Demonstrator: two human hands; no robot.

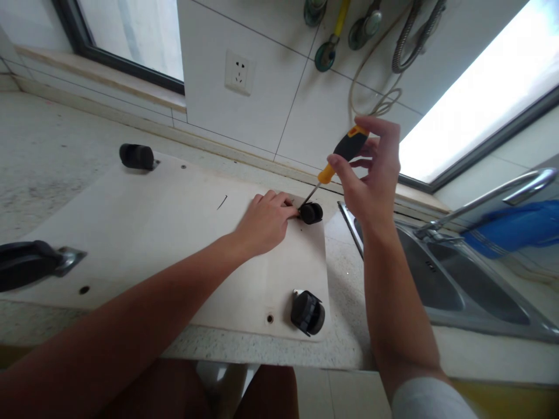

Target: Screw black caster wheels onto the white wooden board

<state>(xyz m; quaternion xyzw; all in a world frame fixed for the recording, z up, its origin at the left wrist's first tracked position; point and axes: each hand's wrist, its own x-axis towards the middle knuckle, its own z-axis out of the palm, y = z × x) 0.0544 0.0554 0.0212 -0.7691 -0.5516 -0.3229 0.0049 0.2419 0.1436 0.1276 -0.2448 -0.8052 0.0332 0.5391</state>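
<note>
My right hand (371, 169) is closed around the handle of a yellow and black screwdriver (350, 145). Its thin shaft slants down to the left, and the tip meets the base of a black caster wheel (311, 213) at the board's far right corner. Right beside that tip, my left hand (267, 222) lies on the white board (174, 203) with its fingertips pressed together by the caster's base. Whatever they pinch is hidden. Other black casters stand at the near right corner (308, 312), the far left (137, 156) and the near left (30, 265).
The board rests on a speckled counter (52, 139) against a tiled wall with a socket (239, 72). A steel sink (437, 273) with a faucet (489, 203) is on the right. A blue cloth (515, 230) hangs behind it. Pipes and a hose (414, 41) run above.
</note>
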